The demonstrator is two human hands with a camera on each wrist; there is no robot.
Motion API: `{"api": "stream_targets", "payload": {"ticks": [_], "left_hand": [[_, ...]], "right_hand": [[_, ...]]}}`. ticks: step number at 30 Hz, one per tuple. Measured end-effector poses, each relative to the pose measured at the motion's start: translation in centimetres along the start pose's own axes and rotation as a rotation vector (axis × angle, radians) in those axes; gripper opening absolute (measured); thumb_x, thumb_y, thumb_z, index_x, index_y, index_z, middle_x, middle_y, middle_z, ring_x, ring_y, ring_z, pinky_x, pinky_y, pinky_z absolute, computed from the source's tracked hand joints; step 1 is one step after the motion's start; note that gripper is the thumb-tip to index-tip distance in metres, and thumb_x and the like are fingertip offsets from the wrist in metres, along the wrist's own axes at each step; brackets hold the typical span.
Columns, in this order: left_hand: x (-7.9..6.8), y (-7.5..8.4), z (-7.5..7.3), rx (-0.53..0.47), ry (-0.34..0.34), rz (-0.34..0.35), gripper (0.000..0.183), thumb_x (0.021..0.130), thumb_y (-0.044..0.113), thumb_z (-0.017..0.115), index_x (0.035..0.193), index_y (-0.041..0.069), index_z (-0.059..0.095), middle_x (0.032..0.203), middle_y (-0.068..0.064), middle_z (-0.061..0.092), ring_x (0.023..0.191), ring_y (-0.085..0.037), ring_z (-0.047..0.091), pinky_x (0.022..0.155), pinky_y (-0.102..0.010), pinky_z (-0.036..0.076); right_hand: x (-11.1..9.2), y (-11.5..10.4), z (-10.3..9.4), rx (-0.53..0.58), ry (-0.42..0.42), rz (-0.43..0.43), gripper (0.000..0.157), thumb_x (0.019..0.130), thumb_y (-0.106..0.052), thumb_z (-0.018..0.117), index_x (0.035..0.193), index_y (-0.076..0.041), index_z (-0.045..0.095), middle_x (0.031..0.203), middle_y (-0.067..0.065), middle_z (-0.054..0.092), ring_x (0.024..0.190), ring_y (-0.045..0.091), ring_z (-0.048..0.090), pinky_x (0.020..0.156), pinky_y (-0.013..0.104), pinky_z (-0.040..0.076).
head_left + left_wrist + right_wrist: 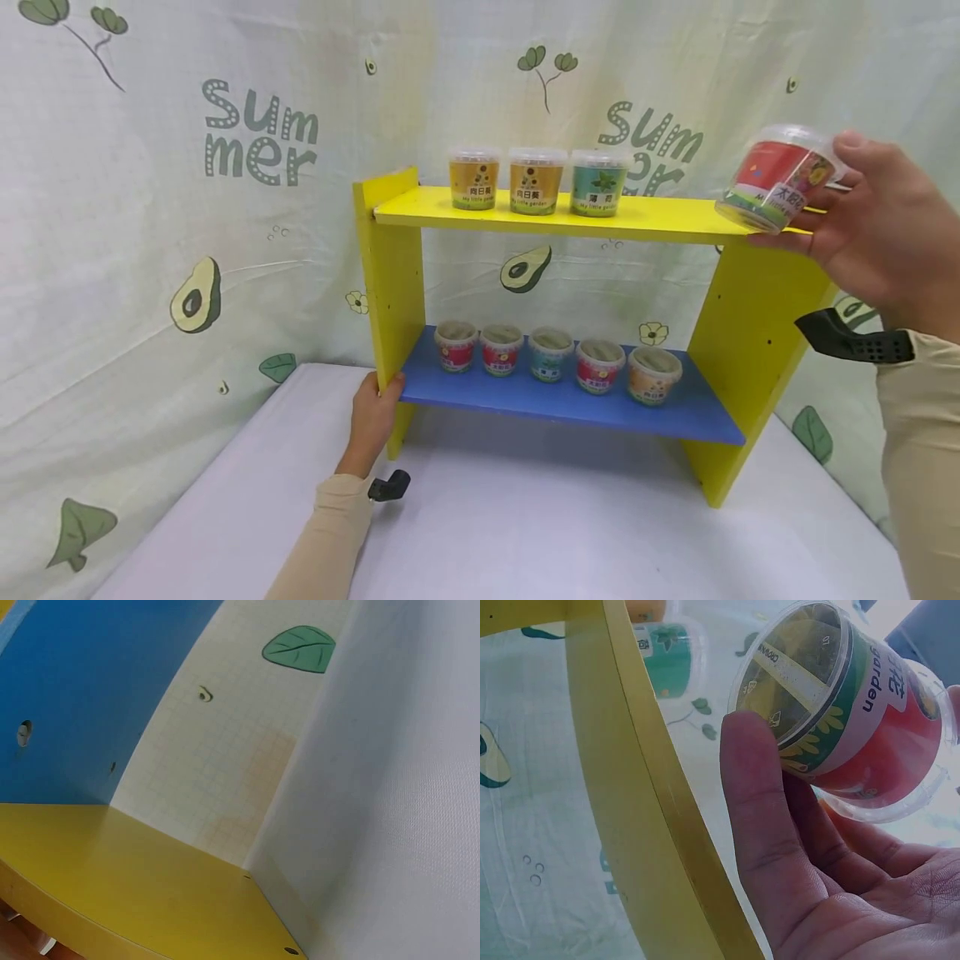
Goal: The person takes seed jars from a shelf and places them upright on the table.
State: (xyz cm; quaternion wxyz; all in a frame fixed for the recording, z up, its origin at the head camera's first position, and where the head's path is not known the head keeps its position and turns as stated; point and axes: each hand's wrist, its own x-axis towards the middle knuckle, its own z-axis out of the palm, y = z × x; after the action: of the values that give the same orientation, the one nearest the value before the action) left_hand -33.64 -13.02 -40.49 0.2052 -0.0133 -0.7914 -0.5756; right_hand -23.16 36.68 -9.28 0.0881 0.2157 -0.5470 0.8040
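My right hand (877,208) holds a clear plastic cup with a red label (780,179), tilted, over the right end of the yellow top board (660,215). In the right wrist view, fingers (761,780) wrap the red-labelled cup (885,735) and one fingertip lies at its base rim. My left hand (372,421) grips the yellow left side panel (397,300) of the shelf, low down by the blue board (525,402). From the left wrist, only a bit of that hand shows past the yellow panel edge (67,907).
Two orange-labelled cups (474,179) and a green-labelled cup (598,183) stand on the top board. Several cups (501,350) line the blue board below. The shelf stands on a white table (525,517) before a printed curtain (247,317).
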Motion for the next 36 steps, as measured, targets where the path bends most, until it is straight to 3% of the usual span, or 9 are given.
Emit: {"api": "stream_targets", "payload": {"ticks": [5,11,15,18,22,26,30,33,36], "left_hand": [[0.0,0.0,0.0,-0.018,0.002,0.002,0.047,0.102,0.039,0.053,0.125,-0.001,0.054,0.11,-0.018,0.059,0.095,-0.032,0.055,0.086,-0.043,0.044],[0.2,-0.1,0.2,-0.035,0.018,0.037,0.044,0.102,0.036,0.053,0.124,-0.002,0.055,0.107,-0.016,0.058,0.092,-0.03,0.054,0.083,-0.041,0.044],[0.2,-0.1,0.4,-0.034,0.031,0.05,0.04,0.102,0.034,0.054,0.12,-0.002,0.056,0.102,-0.016,0.058,0.089,-0.029,0.054,0.081,-0.039,0.044],[0.2,-0.1,0.4,-0.027,0.029,0.054,0.041,0.102,0.035,0.054,0.119,-0.002,0.056,0.102,-0.015,0.058,0.088,-0.028,0.054,0.08,-0.038,0.044],[0.1,0.0,0.4,-0.018,0.029,0.043,0.041,0.101,0.037,0.054,0.118,-0.001,0.056,0.1,-0.014,0.058,0.087,-0.028,0.054,0.078,-0.038,0.044],[-0.1,-0.1,0.4,-0.014,0.025,0.045,0.042,0.101,0.038,0.053,0.119,-0.001,0.056,0.102,-0.014,0.058,0.088,-0.027,0.054,0.079,-0.039,0.045],[-0.2,-0.1,0.3,-0.013,0.009,0.043,0.044,0.102,0.039,0.052,0.121,-0.001,0.054,0.104,-0.014,0.058,0.09,-0.028,0.055,0.081,-0.04,0.045],[-0.3,-0.1,0.1,-0.007,0.007,0.03,0.043,0.102,0.039,0.053,0.12,0.001,0.055,0.103,-0.013,0.058,0.091,-0.028,0.055,0.082,-0.041,0.045],[-0.2,0.0,0.0,-0.006,0.007,0.043,0.042,0.102,0.038,0.053,0.12,0.0,0.055,0.104,-0.014,0.059,0.091,-0.028,0.055,0.082,-0.041,0.045]], "right_hand": [[-1.0,1.1,0.1,0.028,-0.067,0.032,0.019,0.107,-0.021,0.041,0.124,-0.018,0.047,0.141,0.007,0.048,0.114,0.032,0.061,0.081,0.051,0.056],[-2.5,3.3,1.0,0.117,-0.183,-0.019,0.023,0.108,-0.02,0.036,0.103,-0.008,0.055,0.147,0.013,0.048,0.115,0.038,0.061,0.085,0.053,0.054],[-3.6,4.8,1.8,0.141,-0.22,-0.023,0.033,0.108,-0.021,0.033,0.129,-0.007,0.053,0.15,0.013,0.046,0.117,0.037,0.061,0.086,0.052,0.054],[-4.4,5.8,2.4,0.1,-0.224,-0.04,0.046,0.107,-0.021,0.033,0.153,-0.014,0.034,0.154,0.013,0.04,0.119,0.034,0.06,0.084,0.05,0.056],[-5.3,7.4,2.7,0.07,-0.247,-0.049,0.049,0.108,-0.021,0.033,0.156,-0.017,0.028,0.155,0.012,0.038,0.12,0.032,0.059,0.083,0.048,0.056],[-6.0,9.2,2.4,0.063,-0.274,-0.05,0.036,0.108,-0.02,0.029,0.134,-0.008,0.05,0.147,0.011,0.048,0.119,0.029,0.06,0.084,0.044,0.055],[-6.8,11.1,2.0,0.04,-0.21,-0.081,0.038,0.108,-0.018,0.028,0.099,-0.007,0.062,0.127,0.01,0.062,0.102,0.025,0.065,0.078,0.036,0.054],[-7.4,12.5,2.0,-0.024,-0.155,-0.087,0.04,0.108,-0.019,0.029,0.104,-0.007,0.067,0.119,0.008,0.065,0.095,0.022,0.064,0.074,0.033,0.052],[-7.9,13.7,2.3,-0.071,-0.157,-0.075,0.04,0.109,-0.02,0.031,0.115,-0.006,0.067,0.121,0.008,0.063,0.1,0.021,0.063,0.077,0.032,0.052]]}}
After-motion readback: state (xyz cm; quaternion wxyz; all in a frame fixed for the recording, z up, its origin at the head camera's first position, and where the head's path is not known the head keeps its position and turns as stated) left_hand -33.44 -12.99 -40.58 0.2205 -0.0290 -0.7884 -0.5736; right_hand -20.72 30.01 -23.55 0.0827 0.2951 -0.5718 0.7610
